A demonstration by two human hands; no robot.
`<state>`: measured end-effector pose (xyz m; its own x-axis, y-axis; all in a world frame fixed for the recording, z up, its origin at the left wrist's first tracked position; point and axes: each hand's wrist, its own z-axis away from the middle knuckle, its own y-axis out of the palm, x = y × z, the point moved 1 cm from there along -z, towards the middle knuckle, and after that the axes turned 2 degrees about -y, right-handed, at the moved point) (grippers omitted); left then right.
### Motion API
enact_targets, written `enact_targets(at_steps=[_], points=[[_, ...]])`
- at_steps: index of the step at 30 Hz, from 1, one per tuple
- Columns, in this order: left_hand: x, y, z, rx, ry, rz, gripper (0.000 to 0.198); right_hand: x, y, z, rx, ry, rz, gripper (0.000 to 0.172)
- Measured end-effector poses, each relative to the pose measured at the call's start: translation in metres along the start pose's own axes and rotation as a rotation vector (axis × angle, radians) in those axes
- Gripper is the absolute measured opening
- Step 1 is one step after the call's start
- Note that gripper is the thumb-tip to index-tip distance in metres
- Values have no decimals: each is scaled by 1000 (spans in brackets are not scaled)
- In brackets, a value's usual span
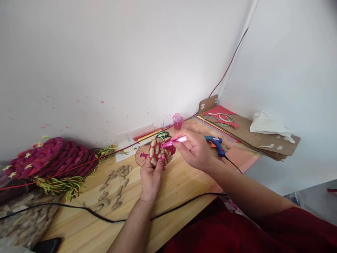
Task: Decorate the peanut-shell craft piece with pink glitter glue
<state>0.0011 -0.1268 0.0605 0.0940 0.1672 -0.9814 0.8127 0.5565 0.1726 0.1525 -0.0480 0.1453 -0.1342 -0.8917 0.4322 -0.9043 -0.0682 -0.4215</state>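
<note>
My left hand holds up a red round ornament with peanuts stuck over its face, its thumb on the front. Part of the ornament is coloured magenta, and a green cord loop rises from its top. In my right hand is a paintbrush with a white handle and pink-stained lower part, gripped between thumb and fingers. Its tip rests on or very near the peanuts; which one I cannot tell. Behind the ornament lies a brown round piece smeared with magenta.
Loose peanuts lie on the wooden table, left of my hands. A cup of pink paint stands by the wall. At right are a blue glue gun and cardboard. Finished-looking magenta ornaments are piled left. A black cable crosses in front.
</note>
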Motion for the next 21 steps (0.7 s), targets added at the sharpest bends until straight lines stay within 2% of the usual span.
enact_targets(at_steps=[6, 14, 21], points=[[1, -1, 0, 21, 34, -62, 37, -6, 0, 1, -58, 17, 10, 6], [3, -2, 0, 14, 84, -124, 36, 4, -3, 1, -19, -50, 14, 6], [7, -3, -2, 42, 117, -141, 41, -7, -3, 1, -26, 1, 11, 6]])
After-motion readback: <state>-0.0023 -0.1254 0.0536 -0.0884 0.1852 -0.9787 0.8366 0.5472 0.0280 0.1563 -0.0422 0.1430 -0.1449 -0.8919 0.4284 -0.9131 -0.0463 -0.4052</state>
